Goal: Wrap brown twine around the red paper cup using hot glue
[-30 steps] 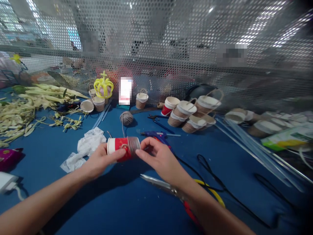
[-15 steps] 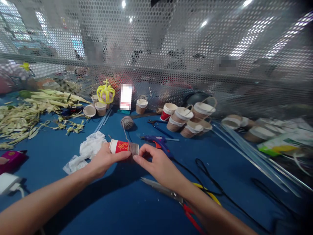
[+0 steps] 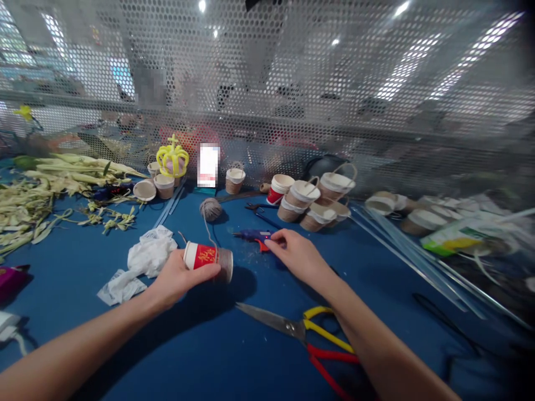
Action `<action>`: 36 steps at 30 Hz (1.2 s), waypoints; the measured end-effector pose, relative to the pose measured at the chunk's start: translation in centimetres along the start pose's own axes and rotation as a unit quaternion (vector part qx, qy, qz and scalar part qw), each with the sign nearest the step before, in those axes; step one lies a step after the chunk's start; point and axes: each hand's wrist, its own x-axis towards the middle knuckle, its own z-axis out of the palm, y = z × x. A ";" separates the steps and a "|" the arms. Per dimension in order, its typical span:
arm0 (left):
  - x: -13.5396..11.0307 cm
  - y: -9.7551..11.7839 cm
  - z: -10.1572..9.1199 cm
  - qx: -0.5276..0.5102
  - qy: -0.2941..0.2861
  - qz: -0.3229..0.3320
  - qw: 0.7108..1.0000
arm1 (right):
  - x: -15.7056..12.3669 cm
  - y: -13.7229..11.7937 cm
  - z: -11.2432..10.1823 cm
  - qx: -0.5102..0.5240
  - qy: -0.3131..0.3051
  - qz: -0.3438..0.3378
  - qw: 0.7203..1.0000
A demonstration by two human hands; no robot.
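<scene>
My left hand (image 3: 180,274) is wrapped round a red and white paper cup (image 3: 204,256) lying on its side just above the table. Grey-brown yarn (image 3: 225,265) is wound round one end of the cup. From it a strand runs up to a ball of yarn (image 3: 210,209) behind. My right hand (image 3: 295,253) closes at the handle of a blue hot glue gun (image 3: 253,236) with a red trigger; the hand hides most of the handle. Scissors (image 3: 288,327) with one yellow and one red handle lie open below, partly covered by my right forearm.
White crumpled cloth (image 3: 151,253) lies left of the cup. Several yarn-wrapped cups (image 3: 298,201) stand behind the glue gun. Clear glue sticks (image 3: 412,256) lie at right, dried husks (image 3: 45,192) at left. A lit phone (image 3: 208,165) leans by the perforated metal screen (image 3: 251,67).
My right hand has left the wound end of the cup and moved right and up to the glue gun. My left hand keeps the cup, whose wound end has tipped slightly downward.
</scene>
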 end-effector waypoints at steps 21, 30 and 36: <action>0.3 -1.4 -0.7 0.065 0.005 0.003 0.998 | 1.4 1.6 1.4 0.102 -0.071 0.104 0.987; 1.1 -1.1 -0.9 0.159 0.002 -0.014 0.987 | -4.1 -1.9 -1.5 0.357 -0.171 0.059 0.916; 1.6 -1.3 -1.2 0.179 -0.006 -0.045 0.983 | -5.8 -3.9 -0.3 0.232 -0.107 0.002 0.967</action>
